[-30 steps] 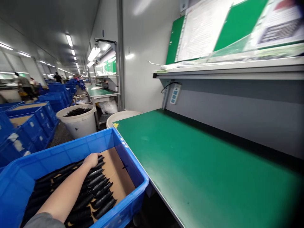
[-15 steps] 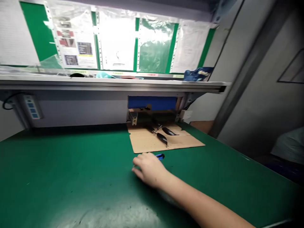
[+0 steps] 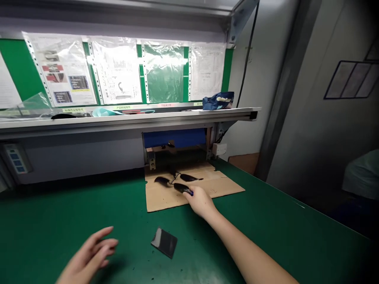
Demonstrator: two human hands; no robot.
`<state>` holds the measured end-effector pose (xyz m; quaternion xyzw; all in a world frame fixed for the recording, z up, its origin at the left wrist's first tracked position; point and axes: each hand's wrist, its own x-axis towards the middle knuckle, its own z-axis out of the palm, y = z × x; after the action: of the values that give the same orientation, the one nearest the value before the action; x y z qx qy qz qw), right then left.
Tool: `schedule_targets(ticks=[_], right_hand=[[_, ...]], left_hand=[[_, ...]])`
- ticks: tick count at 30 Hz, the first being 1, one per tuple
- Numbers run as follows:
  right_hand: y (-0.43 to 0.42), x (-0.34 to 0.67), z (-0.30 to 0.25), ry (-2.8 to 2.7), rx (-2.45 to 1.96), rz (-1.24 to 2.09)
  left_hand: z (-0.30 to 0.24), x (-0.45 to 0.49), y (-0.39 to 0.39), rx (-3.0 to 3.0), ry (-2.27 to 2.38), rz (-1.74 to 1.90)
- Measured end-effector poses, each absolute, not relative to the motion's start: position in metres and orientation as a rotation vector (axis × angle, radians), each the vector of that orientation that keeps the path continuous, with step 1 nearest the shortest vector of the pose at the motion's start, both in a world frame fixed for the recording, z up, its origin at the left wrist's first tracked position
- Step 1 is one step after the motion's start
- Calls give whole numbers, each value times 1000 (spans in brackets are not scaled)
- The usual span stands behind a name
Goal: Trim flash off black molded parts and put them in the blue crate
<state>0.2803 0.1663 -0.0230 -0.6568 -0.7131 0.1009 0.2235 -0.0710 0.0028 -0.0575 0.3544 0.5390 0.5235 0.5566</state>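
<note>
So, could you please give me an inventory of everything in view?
Flat worktop: 1, green, foreground
Flat cardboard sheet: 1, brown, on worktop
Slender curved pieces: at least 3, black, on or just above cardboard
Thin shiny rod: 1, silver, among curved pieces
Thin rectangular piece: 1, dark grey, on worktop
Smooth panel: 1, blue, behind cardboard
Long shelf: 1, white, above worktop
Fabric pouch: 1, dark blue, on shelf
Clear plastic sleeves: at least 4, transparent, above shelf
Rectangular socket strip: 1, white and blue, below shelf, left
Hanging cable: 1, black, right
Left hand: 1, bare, open above worktop
Right hand: 1, bare, at one curved piece's near end; grip unclear
</note>
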Motion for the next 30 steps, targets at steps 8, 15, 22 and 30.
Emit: schedule_targets(ticks=[8, 15, 22, 30], right_hand=[[84, 226, -4, -2323, -1114, 544], [92, 242, 2, -2503, -1382, 458], [88, 221, -15, -2592, -1388, 336], [79, 201, -18, -2362, -1079, 588]], left_hand=[[-23, 59, 70, 133, 848, 1439], [3, 0, 52, 192, 519, 1675], [-32, -28, 47, 507, 280, 1255], [-84, -18, 47, 541, 299, 989]])
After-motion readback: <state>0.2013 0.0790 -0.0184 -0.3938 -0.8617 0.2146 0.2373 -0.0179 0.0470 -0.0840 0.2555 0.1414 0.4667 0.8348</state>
